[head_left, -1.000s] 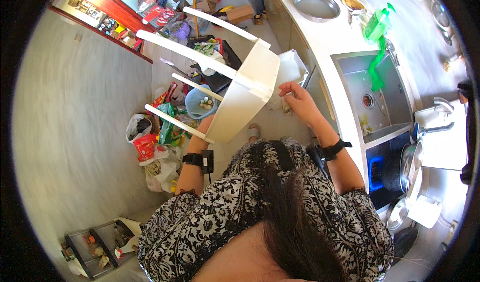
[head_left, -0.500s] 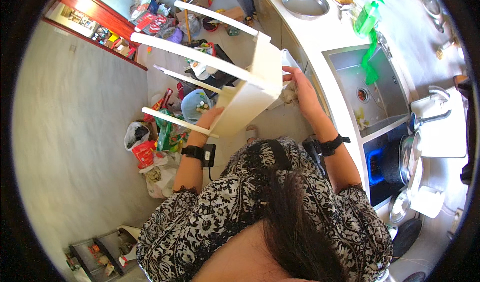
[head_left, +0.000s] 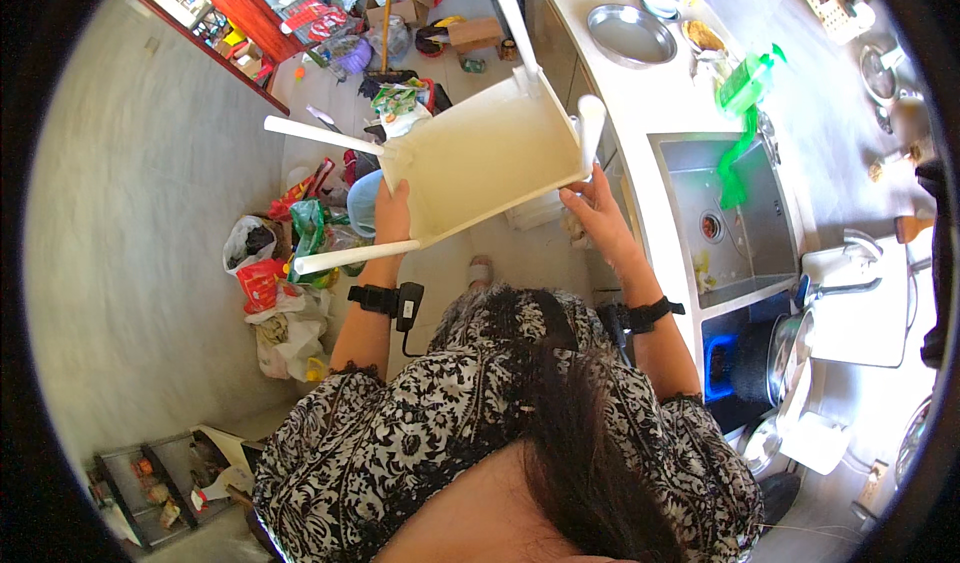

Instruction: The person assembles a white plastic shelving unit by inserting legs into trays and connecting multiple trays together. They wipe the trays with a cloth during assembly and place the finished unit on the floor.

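A cream plastic stool (head_left: pixel 485 163) with four white legs is held off the floor in front of me. Its hollow underside faces me and its legs splay outward and up. My left hand (head_left: pixel 394 211) grips its left edge, between two of the legs, with some fingers hidden behind the panel. At the near right corner, my right hand (head_left: pixel 600 221) holds the rim just below one leg, thumb and fingers closed on it.
Along the right runs a white counter (head_left: pixel 632 113) with a metal pan (head_left: pixel 631 35), a sink (head_left: pixel 735 233) and a stove (head_left: pixel 735 353). Bags (head_left: pixel 290 333) lie by the left wall. A blue bucket (head_left: pixel 366 203) stands behind my left hand. A broom handle (head_left: pixel 387 13) rises farther back.
The stool has turned from its side so that its underside now faces me. Its legs, which all pointed left, now spread left and upward. Both hands keep hold of it.
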Action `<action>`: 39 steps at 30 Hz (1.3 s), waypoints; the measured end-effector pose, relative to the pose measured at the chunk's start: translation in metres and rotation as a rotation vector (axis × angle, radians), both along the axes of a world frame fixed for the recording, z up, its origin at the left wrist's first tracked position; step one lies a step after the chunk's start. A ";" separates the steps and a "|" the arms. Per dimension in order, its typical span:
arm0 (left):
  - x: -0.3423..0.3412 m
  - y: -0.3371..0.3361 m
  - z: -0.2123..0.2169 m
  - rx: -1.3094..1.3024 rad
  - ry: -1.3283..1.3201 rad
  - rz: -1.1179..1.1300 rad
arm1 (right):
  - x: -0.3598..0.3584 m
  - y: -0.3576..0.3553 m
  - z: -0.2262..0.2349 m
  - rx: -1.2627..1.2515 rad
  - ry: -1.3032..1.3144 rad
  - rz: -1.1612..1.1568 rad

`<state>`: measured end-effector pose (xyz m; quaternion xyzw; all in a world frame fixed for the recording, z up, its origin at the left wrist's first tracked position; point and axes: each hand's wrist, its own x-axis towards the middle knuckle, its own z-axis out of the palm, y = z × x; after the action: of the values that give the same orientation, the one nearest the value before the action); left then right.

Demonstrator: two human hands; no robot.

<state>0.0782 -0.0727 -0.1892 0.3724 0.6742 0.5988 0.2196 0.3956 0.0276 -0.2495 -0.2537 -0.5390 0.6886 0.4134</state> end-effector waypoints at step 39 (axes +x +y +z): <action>0.035 -0.029 -0.027 -0.779 0.025 -0.667 | 0.164 -0.012 -0.104 -0.494 0.493 -0.844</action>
<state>0.1133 -0.1017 -0.2159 0.4651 0.6944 0.1961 0.5129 0.5592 0.0161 -0.3533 -0.3686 -0.1001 0.6082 0.6959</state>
